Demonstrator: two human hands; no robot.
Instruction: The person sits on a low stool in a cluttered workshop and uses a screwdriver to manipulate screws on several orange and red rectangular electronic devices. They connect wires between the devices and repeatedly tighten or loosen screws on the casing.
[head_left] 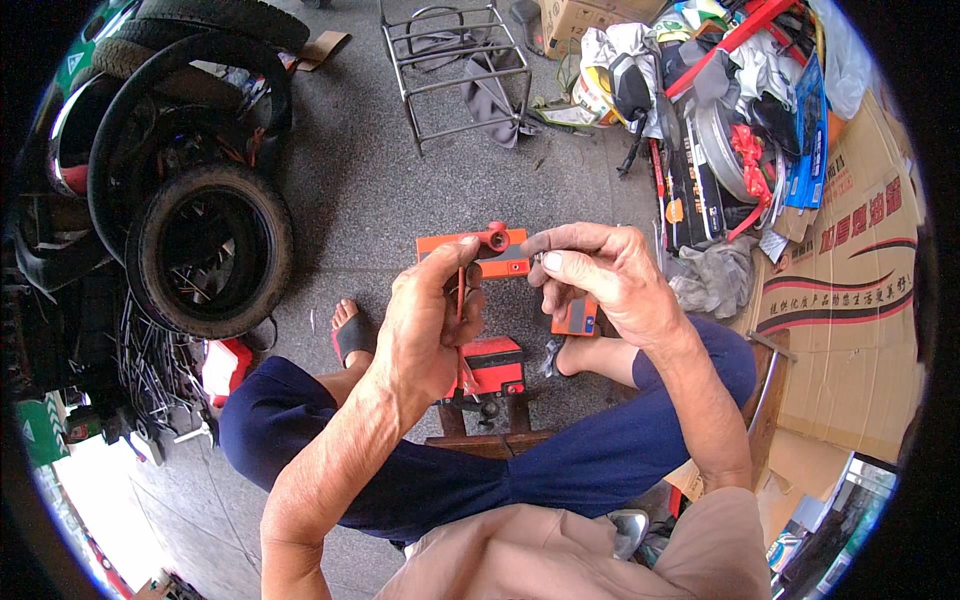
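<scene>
Head view, left side first: I see black tyres (277, 250) piled up, then the left hand (428, 310) pinching a red piece (487, 237) by thumb and fingers, its round, hollow end poking out above an orange block (498, 270). Just beside it, the right hand's (600, 275) thumb and forefinger are drawn close; I can't tell whether they pinch anything. Printed cardboard (840, 370) fills the far right.

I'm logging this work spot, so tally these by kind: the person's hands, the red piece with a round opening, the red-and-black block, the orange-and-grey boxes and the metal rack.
Hands, left hand and right hand: 2
Red piece: 1
Red-and-black block: 1
Orange-and-grey boxes: 2
Metal rack: 1
Total: 7
</scene>
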